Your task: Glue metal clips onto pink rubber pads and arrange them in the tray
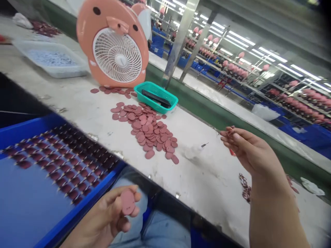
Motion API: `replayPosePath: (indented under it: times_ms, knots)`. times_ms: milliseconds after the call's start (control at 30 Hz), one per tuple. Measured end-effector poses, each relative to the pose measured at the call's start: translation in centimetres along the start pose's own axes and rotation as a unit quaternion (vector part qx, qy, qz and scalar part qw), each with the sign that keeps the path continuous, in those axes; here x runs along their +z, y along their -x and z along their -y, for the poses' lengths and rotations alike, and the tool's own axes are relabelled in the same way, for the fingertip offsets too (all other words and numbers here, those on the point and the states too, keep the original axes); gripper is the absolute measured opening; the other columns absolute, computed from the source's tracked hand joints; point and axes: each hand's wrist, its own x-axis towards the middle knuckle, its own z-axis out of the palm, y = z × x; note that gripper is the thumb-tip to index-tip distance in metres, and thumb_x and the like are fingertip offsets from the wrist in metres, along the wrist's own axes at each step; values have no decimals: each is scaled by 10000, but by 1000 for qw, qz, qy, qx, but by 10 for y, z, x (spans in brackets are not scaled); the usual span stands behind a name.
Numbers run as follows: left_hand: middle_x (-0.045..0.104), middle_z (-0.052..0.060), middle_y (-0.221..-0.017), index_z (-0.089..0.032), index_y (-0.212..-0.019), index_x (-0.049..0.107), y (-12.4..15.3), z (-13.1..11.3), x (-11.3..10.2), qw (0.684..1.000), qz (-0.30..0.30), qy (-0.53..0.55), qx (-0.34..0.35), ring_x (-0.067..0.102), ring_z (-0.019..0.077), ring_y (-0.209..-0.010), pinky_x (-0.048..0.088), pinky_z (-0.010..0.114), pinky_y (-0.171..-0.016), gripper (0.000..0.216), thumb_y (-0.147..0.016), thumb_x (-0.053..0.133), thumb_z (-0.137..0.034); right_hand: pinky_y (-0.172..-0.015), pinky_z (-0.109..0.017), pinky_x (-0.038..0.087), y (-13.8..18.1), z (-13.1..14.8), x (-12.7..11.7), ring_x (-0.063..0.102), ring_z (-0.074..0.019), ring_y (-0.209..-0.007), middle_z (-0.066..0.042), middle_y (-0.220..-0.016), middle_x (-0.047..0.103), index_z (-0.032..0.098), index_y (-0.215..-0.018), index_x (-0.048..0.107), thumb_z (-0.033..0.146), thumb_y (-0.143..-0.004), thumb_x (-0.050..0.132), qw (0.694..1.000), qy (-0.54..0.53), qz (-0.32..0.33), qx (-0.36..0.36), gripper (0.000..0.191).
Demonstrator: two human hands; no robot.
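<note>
Now the left hand (111, 215) is grasping one pink oval disc (128, 202) between thumb and fingertips, low over the lap. The flat face is turning upward, probably so that it can be looked at. At two o'clock from it the right hand (249, 150) is hanging above the table (207, 172), fingertips pinching one small reddish piece (230, 132); what it is, I cannot tell. At twelve o'clock a loose pile of discs (147, 131), several dozen, is lying within easy reach. At nine o'clock one blue tray (20, 206) is holding dark pieces (64, 162) in tidy rows. One fan (113, 44) and one teal basket (150, 103) are standing behind.
</note>
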Motion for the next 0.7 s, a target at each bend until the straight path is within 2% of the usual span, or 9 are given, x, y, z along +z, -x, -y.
replayPosePath:
  times_ms: [33,67,133,200,267,400,700]
  knots:
    - [800,-17,-798,-296,-824,850,7,-1,7,1000,10,-1,-3,693,115,-638,504,134,-487,421,-487,992,-505,-726,-235,634,28,3,12,742,-178,-902,-32,-1011,765,277,-968,744,575,-739,850,1000,-15,21,-7,391]
    - [792,-7,-780,-270,-822,849,12,-3,11,1000,18,-2,-11,692,116,-633,511,135,-488,431,-484,996,-494,-699,-212,627,55,6,26,747,-170,-898,-22,-992,771,293,-931,750,552,-771,839,998,-29,51,-19,317]
    - [784,14,-766,-238,-826,847,20,-4,12,999,37,2,-28,700,128,-650,524,145,-497,446,-484,1001,-479,-728,-178,615,104,10,59,751,-130,-885,2,-985,776,336,-961,767,379,-892,777,984,-64,150,-77,82]
    - [780,31,-773,-225,-841,845,24,-2,8,997,59,2,-40,710,139,-678,525,149,-510,440,-508,999,-468,-716,-150,597,142,15,90,741,-98,-814,21,-927,771,358,-1000,779,283,-914,753,970,-75,212,-93,117]
    - [766,40,-769,-215,-857,844,24,2,1,995,87,-2,-45,704,143,-688,510,147,-510,438,-535,993,-472,-693,-148,583,164,18,113,730,-97,-771,26,-869,771,342,-1005,788,233,-895,763,965,-67,229,-111,157]
    - [746,68,-778,-189,-894,841,22,8,-10,990,131,-22,-47,670,157,-712,488,150,-501,487,-547,984,-500,-684,-161,568,177,20,130,726,-103,-730,15,-826,785,263,-992,783,173,-879,768,960,-22,225,-168,146]
    - [712,48,-722,-213,-871,847,26,8,-9,988,147,-14,-41,644,143,-702,516,147,-520,335,-661,942,-457,-659,-167,559,176,22,128,712,-98,-685,8,-795,774,191,-975,758,119,-867,759,931,61,251,-256,130]
